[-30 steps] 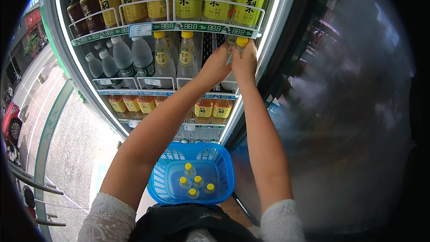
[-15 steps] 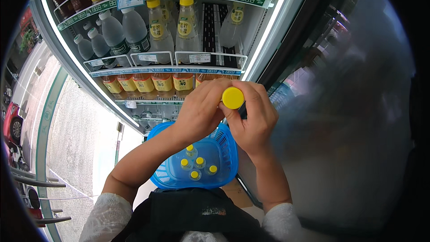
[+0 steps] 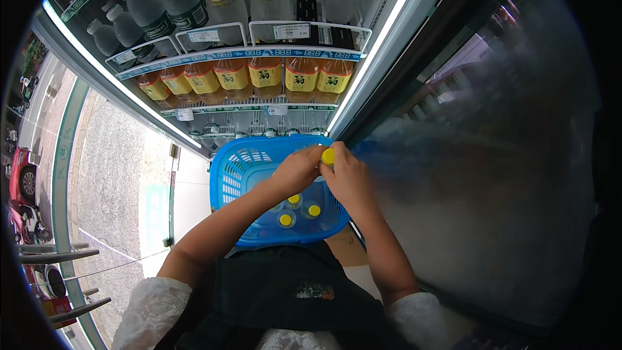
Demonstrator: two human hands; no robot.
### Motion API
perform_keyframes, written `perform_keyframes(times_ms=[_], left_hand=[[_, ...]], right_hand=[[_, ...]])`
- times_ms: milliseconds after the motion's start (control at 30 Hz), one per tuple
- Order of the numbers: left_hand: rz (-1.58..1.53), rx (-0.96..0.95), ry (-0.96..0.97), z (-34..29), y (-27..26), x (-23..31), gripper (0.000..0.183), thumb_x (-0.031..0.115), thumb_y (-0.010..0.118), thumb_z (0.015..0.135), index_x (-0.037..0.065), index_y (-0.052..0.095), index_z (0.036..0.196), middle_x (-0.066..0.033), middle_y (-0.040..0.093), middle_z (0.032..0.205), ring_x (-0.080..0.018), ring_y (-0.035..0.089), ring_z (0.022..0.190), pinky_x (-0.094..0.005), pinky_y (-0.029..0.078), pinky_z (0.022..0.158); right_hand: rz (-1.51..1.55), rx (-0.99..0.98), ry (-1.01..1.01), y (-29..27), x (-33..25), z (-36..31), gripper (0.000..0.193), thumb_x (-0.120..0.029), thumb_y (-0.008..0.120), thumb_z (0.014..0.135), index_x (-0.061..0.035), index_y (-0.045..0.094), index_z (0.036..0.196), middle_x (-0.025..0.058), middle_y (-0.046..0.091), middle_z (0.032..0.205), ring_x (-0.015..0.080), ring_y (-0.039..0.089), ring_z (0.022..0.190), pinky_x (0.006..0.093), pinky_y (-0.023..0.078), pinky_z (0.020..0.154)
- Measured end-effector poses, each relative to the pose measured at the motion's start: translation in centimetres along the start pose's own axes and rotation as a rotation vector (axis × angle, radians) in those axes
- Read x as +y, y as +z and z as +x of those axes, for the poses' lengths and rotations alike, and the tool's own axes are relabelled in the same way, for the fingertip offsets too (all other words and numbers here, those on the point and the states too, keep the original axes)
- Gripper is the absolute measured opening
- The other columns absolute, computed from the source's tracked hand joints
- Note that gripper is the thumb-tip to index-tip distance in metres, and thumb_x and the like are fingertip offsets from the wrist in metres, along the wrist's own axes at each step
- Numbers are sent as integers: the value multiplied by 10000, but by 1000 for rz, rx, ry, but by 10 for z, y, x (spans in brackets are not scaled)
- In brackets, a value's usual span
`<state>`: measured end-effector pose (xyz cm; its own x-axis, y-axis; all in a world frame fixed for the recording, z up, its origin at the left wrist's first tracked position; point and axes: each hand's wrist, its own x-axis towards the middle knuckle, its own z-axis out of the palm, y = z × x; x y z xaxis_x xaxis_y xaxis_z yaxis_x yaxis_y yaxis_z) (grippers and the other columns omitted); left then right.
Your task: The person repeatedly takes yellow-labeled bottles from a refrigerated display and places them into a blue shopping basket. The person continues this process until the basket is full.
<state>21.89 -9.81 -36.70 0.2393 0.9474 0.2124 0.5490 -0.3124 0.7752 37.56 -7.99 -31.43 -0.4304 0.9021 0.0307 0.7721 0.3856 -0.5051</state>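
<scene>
Both of my hands are over the far right part of a blue plastic basket [image 3: 285,144]. Between them is a bottle with a yellow cap [image 3: 328,156], seen from above, so its body is mostly hidden. My left hand [image 3: 300,172] closes on it from the left. My right hand [image 3: 348,178] wraps it from the right, fingers close around the cap. Several clear bottles stand upright inside the basket, among them one yellow-capped bottle [image 3: 286,220] near my left forearm.
Ahead is an open drinks fridge with clear lemon drink bottles [image 3: 265,3], water bottles [image 3: 178,0] and amber drink bottles [image 3: 264,76] behind wire shelf guards. The fogged glass door [image 3: 479,207] stands open at the right. A street with a red car [image 3: 24,178] shows at the left.
My hands have lowered with the bottle from in front of the amber drinks to over the basket. The view has tilted down, and the shelves sit higher in it.
</scene>
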Motion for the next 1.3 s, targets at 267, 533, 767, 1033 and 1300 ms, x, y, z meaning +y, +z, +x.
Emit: perform_keyframes(times_ms=[267, 533, 767, 1033, 1300], left_hand=[[155, -419, -226, -28, 57, -53, 495, 157, 718, 862, 47, 519, 1301, -202, 645, 1225, -400, 644, 1079, -460, 533, 898], [184, -704, -342, -42, 66, -54, 601, 245, 738, 868, 42, 440, 1349, -247, 645, 1207, -402, 649, 1081, -469, 532, 900], [195, -685, -283, -47, 71, -68, 597, 213, 747, 843, 44, 487, 1353, -229, 646, 1209, -391, 634, 1107, -463, 523, 919], [-68, -32, -47, 33, -33, -10, 462, 123, 695, 894, 23, 553, 1322, -182, 637, 1224, -319, 660, 1069, -399, 545, 912], [14, 501, 235, 151, -161, 87, 548, 65, 682, 883, 4, 466, 1383, -176, 551, 1258, -287, 579, 1193, -377, 506, 966]], right_hand=[[94, -55, 25, 118, 81, -35, 365, -144, 668, 900, -40, 483, 1199, 220, 678, 1051, 403, 692, 849, 450, 567, 661], [-34, -165, 77, 148, 82, -55, 362, -90, 649, 891, -22, 475, 1201, 237, 651, 953, 397, 690, 789, 450, 569, 620], [-33, -294, 158, 154, 82, -54, 366, -93, 665, 882, 16, 526, 1202, 249, 655, 1011, 392, 695, 852, 458, 576, 695], [163, 185, -145, 45, 44, 21, 505, -122, 701, 892, 4, 481, 1329, 227, 570, 1300, 409, 570, 1208, 478, 499, 978], [305, 792, -449, -117, -55, 151, 669, -111, 640, 920, 27, 297, 1477, 248, 351, 1504, 407, 391, 1395, 447, 378, 1125]])
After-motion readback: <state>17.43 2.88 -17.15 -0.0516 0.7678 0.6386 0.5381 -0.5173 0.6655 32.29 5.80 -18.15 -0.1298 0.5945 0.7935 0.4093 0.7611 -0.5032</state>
